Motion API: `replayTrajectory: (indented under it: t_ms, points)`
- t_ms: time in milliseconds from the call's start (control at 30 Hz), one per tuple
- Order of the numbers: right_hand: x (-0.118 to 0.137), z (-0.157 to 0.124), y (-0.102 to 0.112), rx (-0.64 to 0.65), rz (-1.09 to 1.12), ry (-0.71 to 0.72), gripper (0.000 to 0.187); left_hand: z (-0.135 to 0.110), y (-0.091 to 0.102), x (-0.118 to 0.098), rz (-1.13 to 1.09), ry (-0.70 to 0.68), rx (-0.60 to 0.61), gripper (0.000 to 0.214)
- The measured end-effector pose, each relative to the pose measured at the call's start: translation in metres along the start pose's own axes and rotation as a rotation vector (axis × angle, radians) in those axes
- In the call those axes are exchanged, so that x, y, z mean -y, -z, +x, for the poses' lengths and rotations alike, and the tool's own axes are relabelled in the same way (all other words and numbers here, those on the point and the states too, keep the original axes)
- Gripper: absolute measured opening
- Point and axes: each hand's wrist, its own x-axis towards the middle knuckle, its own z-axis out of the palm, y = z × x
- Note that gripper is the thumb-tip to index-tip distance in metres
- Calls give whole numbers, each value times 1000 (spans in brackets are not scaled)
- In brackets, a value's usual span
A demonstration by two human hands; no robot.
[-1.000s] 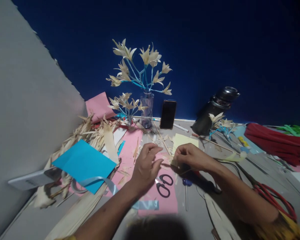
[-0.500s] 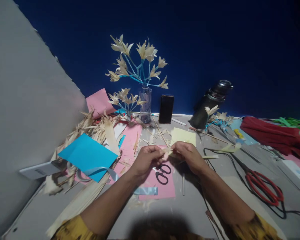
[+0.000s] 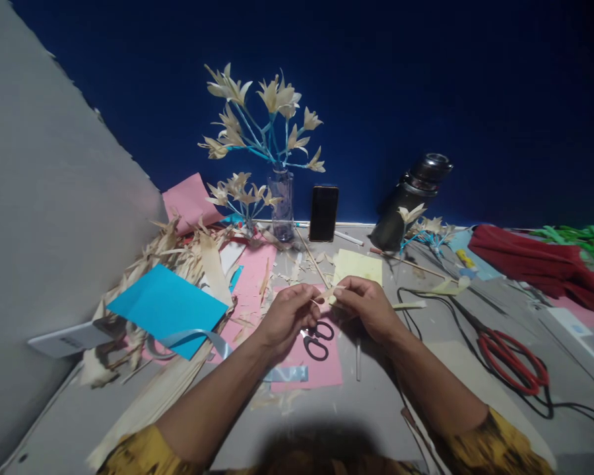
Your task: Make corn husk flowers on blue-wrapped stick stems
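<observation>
My left hand [image 3: 288,315] and my right hand [image 3: 369,305] meet over the middle of the table, their fingers pinched. Between the fingertips stretches a small pale strip of dried husk [image 3: 329,291], with one end in each hand. Its exact shape is partly covered by the fingers. Black-handled scissors [image 3: 317,351] lie just below my hands on a pink sheet [image 3: 329,373], their blades mostly hidden. A pale yellow sheet [image 3: 359,262] rests behind my right hand. Beneath that hand, a thin white stick [image 3: 359,361] is on the table.
Husk flowers [image 3: 277,95] stand in a glass vase [image 3: 282,214] beside an upright phone [image 3: 323,214]. Left are dried husks [image 3: 178,251] and a blue sheet [image 3: 165,307]. A dark flask [image 3: 408,204] leans at the back. Red-handled shears [image 3: 512,363] and a black cable [image 3: 579,410] lie right.
My fingers have shifted slightly on the strip, and more of it shows between them. The whole view has moved a little, so things sit slightly further left.
</observation>
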Motion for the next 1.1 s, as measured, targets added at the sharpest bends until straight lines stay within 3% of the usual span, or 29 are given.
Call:
replayTrajectory:
  t_ms: [200, 467, 567, 667, 967, 1100]
  points:
    - [1, -2, -2, 86, -84, 29, 33, -3, -2, -1, 38, 57, 20, 26]
    - [-9, 3, 8, -51, 30, 70, 44, 0, 2, -1, -61, 5, -42, 26]
    - [-11, 2, 4, 3, 7, 73, 32, 1, 2, 1, -62, -4, -46, 25]
    - [-12, 0, -3, 68, 9, 57, 33, 1, 1, 4, -29, -7, -35, 24]
    - [-13, 0, -9, -72, 97, -1, 30, -1, -3, 8, 52, -30, -12, 26]
    - [-18, 1, -5, -101, 24, 30, 30, 0, -2, 9, 61, -26, -11, 27]
